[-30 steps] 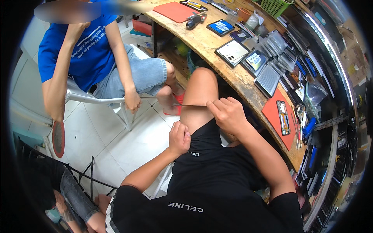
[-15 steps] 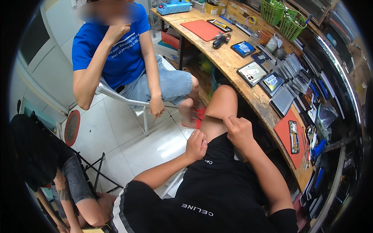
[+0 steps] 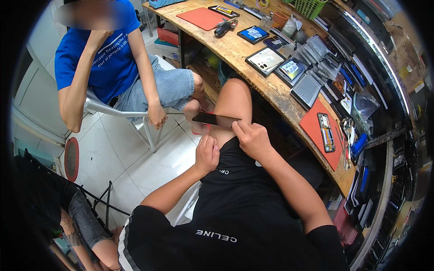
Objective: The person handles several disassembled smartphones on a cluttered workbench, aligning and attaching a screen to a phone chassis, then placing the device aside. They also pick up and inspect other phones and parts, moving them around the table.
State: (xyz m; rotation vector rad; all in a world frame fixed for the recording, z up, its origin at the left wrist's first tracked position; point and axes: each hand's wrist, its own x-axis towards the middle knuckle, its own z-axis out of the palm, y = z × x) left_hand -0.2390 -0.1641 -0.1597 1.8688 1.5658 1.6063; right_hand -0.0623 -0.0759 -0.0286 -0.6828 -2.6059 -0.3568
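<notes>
Above my bare thigh, my right hand (image 3: 251, 139) pinches the right end of a thin, dark, glossy flat panel (image 3: 212, 119), held nearly edge-on with its surface partly reflecting. Below the panel's left end is my left hand (image 3: 207, 152), its fingers curled in against the thumb. Whether that hand holds something small is hidden. On the bench to the right, a phone frame (image 3: 324, 133) with its inner parts showing lies on an orange-red mat (image 3: 308, 118).
The wooden bench (image 3: 271, 90) runs along my right, carrying a pale phone (image 3: 265, 61), boxed screens (image 3: 252, 34), a keyboard-like grey panel (image 3: 306, 91) and pliers (image 3: 224, 28). A person in a blue shirt (image 3: 101, 54) sits ahead left; another person's leg (image 3: 86, 221) shows at lower left.
The panel has tilted so that its dark face shows more, where before it was a thin line. My view has swung, shifting the bench and both hands leftward in the picture.
</notes>
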